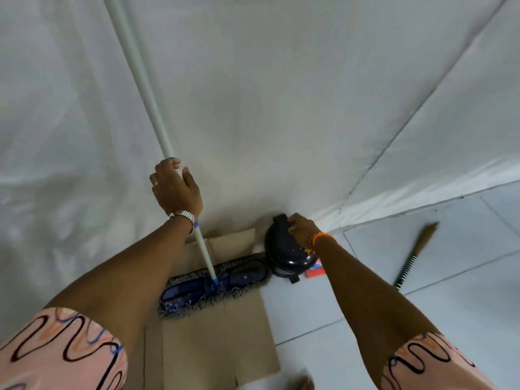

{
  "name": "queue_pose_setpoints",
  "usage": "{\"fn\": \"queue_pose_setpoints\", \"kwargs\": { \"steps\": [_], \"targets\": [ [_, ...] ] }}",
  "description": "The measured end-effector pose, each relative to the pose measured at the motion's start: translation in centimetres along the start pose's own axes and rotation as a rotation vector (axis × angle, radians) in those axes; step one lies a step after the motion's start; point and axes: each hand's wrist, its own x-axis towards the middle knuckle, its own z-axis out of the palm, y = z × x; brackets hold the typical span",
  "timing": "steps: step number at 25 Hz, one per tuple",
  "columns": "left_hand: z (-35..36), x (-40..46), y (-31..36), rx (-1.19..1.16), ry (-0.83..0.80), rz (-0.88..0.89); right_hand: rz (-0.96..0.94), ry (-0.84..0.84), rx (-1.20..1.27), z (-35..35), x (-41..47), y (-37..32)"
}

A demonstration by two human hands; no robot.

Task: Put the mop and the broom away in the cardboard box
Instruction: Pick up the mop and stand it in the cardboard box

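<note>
I find the left hand [176, 190] with its fingers [172, 162] wrapped round the pale pole of the mop [213, 281], well up the shaft; the mop's blue fringed head rests across the flattened cardboard box [213, 342], which lies on the tiled floor [422, 280] against a white sheet backdrop [281, 94]. The right hand [301, 230] grips the handle of a dark rounded appliance [284, 253] standing just beside the mop head. The broom [416, 253] lies untouched on the floor, well apart to the right. I judge the mop light but long and top-heavy in swing, with a stiff pole and a soft, limp head; a hold nearer the head would steady it. The broom looks light and stiff, best taken at mid-handle. Whether the box has any open cavity is unclear, since it appears flat. The pole's top runs out of frame, the appliance's base is partly hidden by the forearm, and a red item [315, 273] behind it cannot be identified.
</note>
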Motion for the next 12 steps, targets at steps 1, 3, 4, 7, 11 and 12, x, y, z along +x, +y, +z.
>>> {"fn": "queue_pose_setpoints", "kwargs": {
  "steps": [1,3,4,7,11,12],
  "targets": [
    [0.3,-2.2,1.2,0.021,-0.069,0.059,0.029,0.031,-0.01,-2.1,-1.8,2.9],
    [1.3,-6.6,4.2,0.042,-0.201,0.107,0.068,0.074,-0.05,-5.9,-4.9,9.0],
    [1.8,-8.8,5.4,0.073,-0.254,0.1,0.083,0.085,-0.091,-7.3,-6.3,11.9],
    [4.1,-18.3,10.4,0.176,-0.439,0.114,0.158,0.108,-0.259,-11.8,-12.1,22.6],
    [8.0,-33.0,17.9,0.305,-0.694,0.065,0.194,0.125,-0.461,-16.5,-19.8,36.9],
    [8.7,-35.8,19.4,0.328,-0.767,0.048,0.187,0.121,-0.477,-17.1,-21.3,39.2]
  ]
}}
